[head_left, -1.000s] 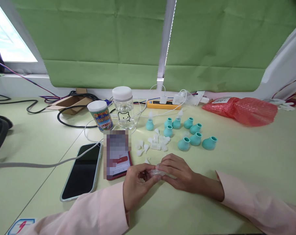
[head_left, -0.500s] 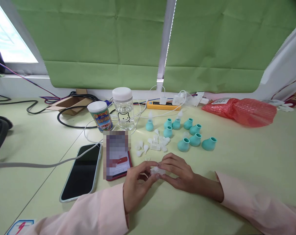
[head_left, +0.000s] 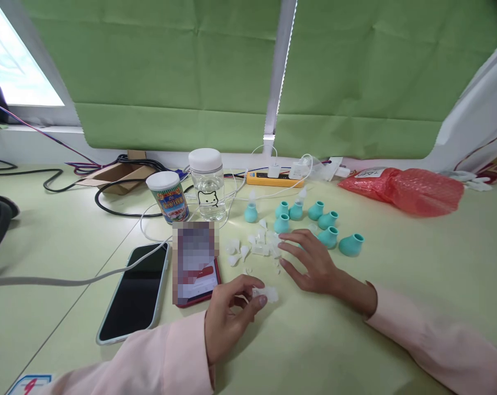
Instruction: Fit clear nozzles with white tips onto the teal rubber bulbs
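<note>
Clear plastic tip (head_left: 265, 294) | pinched by left hand (head_left: 227, 315) | right hand (head_left: 314, 260), fingers spread, over loose tips (head_left: 259, 244) | step: picking next piece, likely needs a fine pinch

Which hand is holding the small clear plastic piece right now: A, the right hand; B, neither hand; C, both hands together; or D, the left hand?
D: the left hand pinches the clear plastic piece, while the right hand lies apart by the loose clear pieces.

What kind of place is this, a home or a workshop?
Probably a small hand-assembly workbench: teal rubber bulbs and clear plastic tips lie in batches on a pale green table, beside a power strip.
</note>
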